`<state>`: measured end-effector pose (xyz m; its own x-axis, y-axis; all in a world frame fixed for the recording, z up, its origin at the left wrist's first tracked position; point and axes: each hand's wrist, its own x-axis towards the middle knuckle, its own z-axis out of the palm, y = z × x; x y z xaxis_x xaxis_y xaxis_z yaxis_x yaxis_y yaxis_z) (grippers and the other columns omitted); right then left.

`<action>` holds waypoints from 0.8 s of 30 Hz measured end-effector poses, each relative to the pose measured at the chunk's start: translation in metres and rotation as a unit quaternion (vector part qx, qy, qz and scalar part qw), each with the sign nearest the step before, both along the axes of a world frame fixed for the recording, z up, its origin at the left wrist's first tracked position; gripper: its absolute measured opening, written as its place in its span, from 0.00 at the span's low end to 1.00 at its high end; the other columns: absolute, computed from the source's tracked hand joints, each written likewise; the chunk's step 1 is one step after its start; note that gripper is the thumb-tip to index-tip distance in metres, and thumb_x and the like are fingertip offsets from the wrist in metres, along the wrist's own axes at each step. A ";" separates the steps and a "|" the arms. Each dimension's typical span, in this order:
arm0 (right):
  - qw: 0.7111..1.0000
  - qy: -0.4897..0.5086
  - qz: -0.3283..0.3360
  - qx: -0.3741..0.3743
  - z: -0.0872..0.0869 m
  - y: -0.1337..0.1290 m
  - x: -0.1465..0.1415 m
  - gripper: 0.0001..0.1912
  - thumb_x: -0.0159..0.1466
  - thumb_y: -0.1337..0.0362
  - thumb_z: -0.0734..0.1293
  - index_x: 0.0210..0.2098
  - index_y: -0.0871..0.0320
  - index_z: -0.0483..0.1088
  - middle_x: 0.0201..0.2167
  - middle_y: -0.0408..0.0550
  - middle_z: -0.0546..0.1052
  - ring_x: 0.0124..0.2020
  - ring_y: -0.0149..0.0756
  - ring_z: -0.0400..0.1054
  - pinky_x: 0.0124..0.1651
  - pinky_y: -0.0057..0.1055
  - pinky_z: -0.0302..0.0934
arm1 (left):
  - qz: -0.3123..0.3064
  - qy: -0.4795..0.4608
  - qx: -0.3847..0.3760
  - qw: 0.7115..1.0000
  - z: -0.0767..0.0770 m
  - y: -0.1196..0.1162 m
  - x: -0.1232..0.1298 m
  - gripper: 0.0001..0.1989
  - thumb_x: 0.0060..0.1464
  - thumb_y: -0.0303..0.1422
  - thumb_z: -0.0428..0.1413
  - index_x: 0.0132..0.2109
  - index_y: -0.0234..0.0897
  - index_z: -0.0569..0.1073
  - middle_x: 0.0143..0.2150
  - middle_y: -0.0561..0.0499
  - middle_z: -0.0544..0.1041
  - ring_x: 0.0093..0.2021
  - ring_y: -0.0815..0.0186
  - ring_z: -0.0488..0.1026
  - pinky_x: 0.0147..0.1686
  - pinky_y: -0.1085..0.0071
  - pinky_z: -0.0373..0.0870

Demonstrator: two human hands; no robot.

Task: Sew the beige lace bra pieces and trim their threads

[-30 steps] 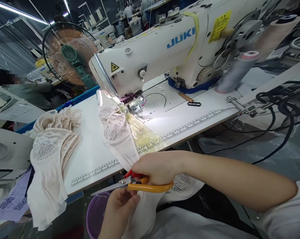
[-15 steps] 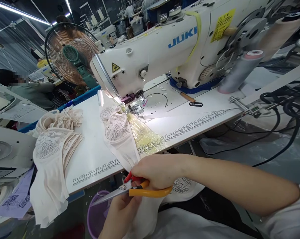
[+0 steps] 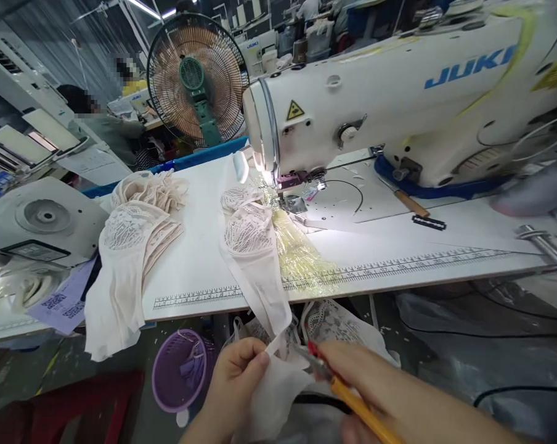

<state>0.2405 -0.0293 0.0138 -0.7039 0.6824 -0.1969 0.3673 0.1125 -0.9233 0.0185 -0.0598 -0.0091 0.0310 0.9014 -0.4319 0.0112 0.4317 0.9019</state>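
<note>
Below the table edge, my left hand [image 3: 236, 379] is closed, pinching a narrow edge of pale fabric [image 3: 278, 388] between thumb and finger. My right hand [image 3: 368, 373] is wrapped round scissors [image 3: 364, 412] with an orange handle; their blades point left toward the fabric and are blurred. A lace bra [image 3: 251, 231] lies under the needle area of the sewing machine [image 3: 306, 123], its band hanging over the edge toward my hands. More lace cups [image 3: 338, 327] rest low behind my right hand. A small red thing shows by my right fingers, too blurred to name.
A stack of lace bras [image 3: 130, 234] hangs over the table's left part. Yellowish clear film [image 3: 301, 253] lies beside the needle. A wooden-handled tool [image 3: 410, 202] and a razor blade [image 3: 429, 222] lie rightward. Below stand a purple basket [image 3: 158, 394] and a red stool [image 3: 75, 394].
My hands have moved apart; the right hand has drawn the scissors to the right and turned them, blades now near the fabric. The view has swung left.
</note>
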 end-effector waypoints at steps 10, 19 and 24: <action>0.997 -0.071 0.041 -0.006 -0.024 -0.024 0.004 0.11 0.55 0.55 0.59 0.23 0.54 0.54 0.24 0.44 0.66 0.24 0.34 0.60 0.27 0.29 0.55 | -0.017 0.025 0.019 0.999 0.006 0.000 0.008 0.22 0.42 0.50 0.60 0.22 0.33 0.68 0.20 0.54 0.61 0.22 0.71 0.54 0.23 0.76 0.50; 0.997 -0.058 0.045 0.034 -0.041 -0.025 -0.008 0.12 0.59 0.54 0.58 0.26 0.54 0.53 0.23 0.40 0.63 0.23 0.30 0.55 0.26 0.29 0.48 | -0.009 0.063 0.048 0.997 0.012 -0.001 0.018 0.19 0.43 0.44 0.58 0.19 0.35 0.63 0.18 0.56 0.58 0.21 0.71 0.52 0.22 0.76 0.50; 0.995 -0.086 0.034 0.040 -0.041 -0.026 -0.011 0.17 0.58 0.48 0.57 0.25 0.54 0.52 0.21 0.40 0.61 0.21 0.30 0.53 0.25 0.30 0.47 | -0.005 0.062 0.045 0.997 0.012 -0.001 0.020 0.18 0.43 0.43 0.58 0.19 0.35 0.63 0.18 0.56 0.58 0.21 0.71 0.52 0.22 0.76 0.51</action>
<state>0.2297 -0.0548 -0.0277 -0.7099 0.6524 -0.2653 0.5075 0.2127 -0.8350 0.0386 -0.0608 0.0026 -0.0091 0.9369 -0.3494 0.1294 0.3476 0.9287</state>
